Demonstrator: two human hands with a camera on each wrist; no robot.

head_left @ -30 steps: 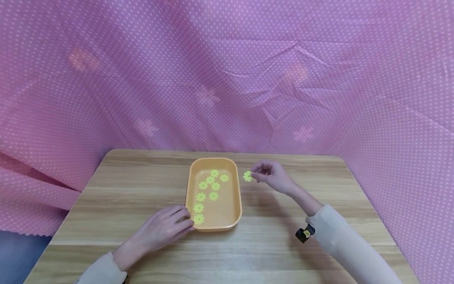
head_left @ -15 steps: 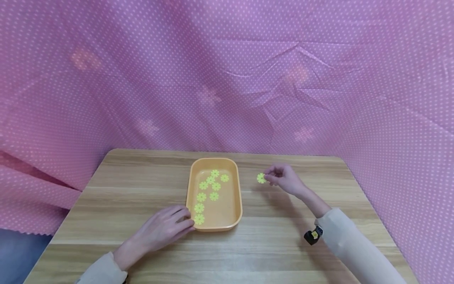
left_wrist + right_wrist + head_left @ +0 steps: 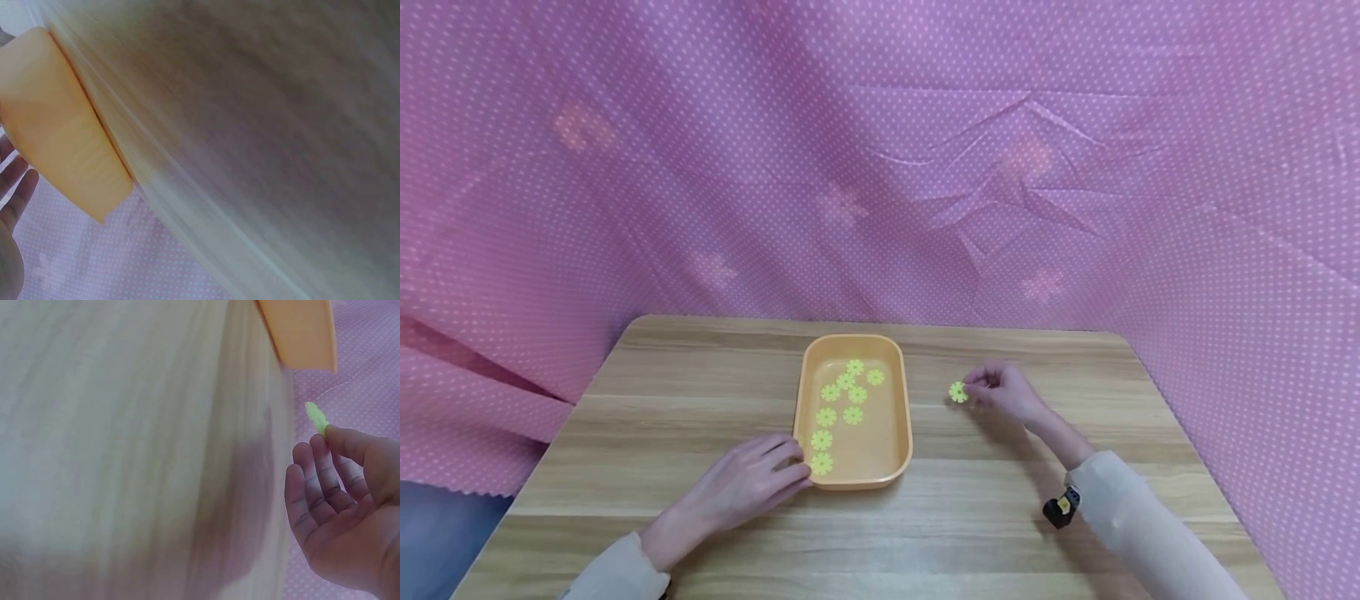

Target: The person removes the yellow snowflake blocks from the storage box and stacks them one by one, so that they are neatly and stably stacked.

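Note:
An orange tray sits mid-table with several yellow-green flower-shaped pieces in it. My right hand pinches one more flower piece low over the wood, right of the tray; the right wrist view shows that flower piece at the fingertips, with the tray beyond. My left hand rests flat on the table, its fingertips touching the tray's near left corner. In the left wrist view the tray's wall fills the left side, with the left hand's fingers beside it.
The wooden table is ringed by pink dotted cloth at the back and both sides. A small black and yellow device hangs at my right sleeve.
My right hand has carried the flower piece rightward away from the tray and down toward the tabletop. The left hand and the tray have stayed put.

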